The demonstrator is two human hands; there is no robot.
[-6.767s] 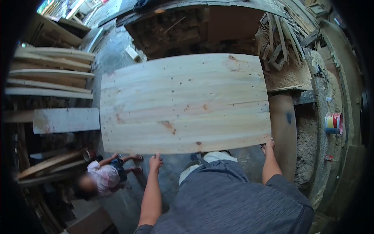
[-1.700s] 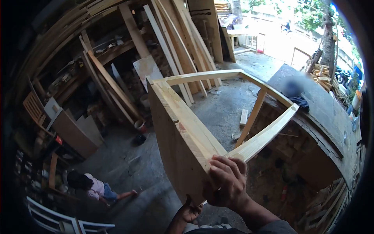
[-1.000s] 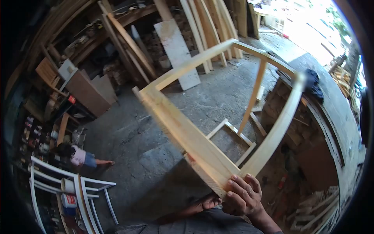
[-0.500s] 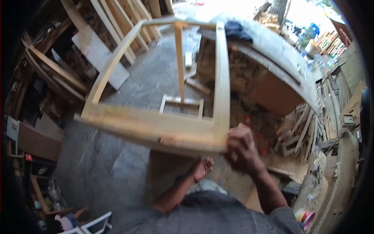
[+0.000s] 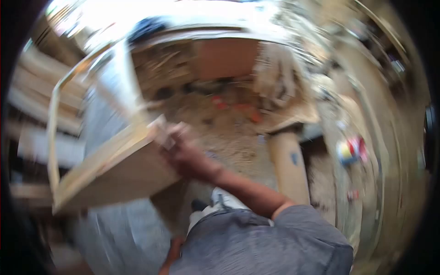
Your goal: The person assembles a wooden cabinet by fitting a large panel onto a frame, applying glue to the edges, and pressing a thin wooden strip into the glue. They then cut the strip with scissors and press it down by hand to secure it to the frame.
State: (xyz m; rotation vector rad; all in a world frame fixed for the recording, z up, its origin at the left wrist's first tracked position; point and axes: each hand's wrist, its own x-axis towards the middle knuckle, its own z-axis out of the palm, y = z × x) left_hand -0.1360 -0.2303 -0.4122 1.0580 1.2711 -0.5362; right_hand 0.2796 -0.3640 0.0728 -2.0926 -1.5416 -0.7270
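Grey cloth of my shirt (image 5: pixel 261 243) fills six o'clock, with pale trousers (image 5: pixel 227 198) just above it. Part of my left arm (image 5: pixel 172 257) shows at seven o'clock; I cannot make out that hand or tell whether it grasps anything. My right hand (image 5: pixel 183 153) is clenched on the near corner of the wooden frame (image 5: pixel 114 176), which hangs tilted from there towards eight o'clock, its flat panel facing me and its slim rails reaching towards ten and eleven. Blurred grey floor (image 5: pixel 130 229) lies beneath it. Between three and four o'clock is a board (image 5: pixel 289 160) with a blue mark; beyond it, at three, a coloured bucket (image 5: pixel 349 152). Farther off, a red-brown panel (image 5: pixel 227 57) stands at twelve, wood scraps (image 5: pixel 278 75) heap near one, and dark cloth (image 5: pixel 147 30) lies at eleven on the worktop (image 5: pixel 201 22).
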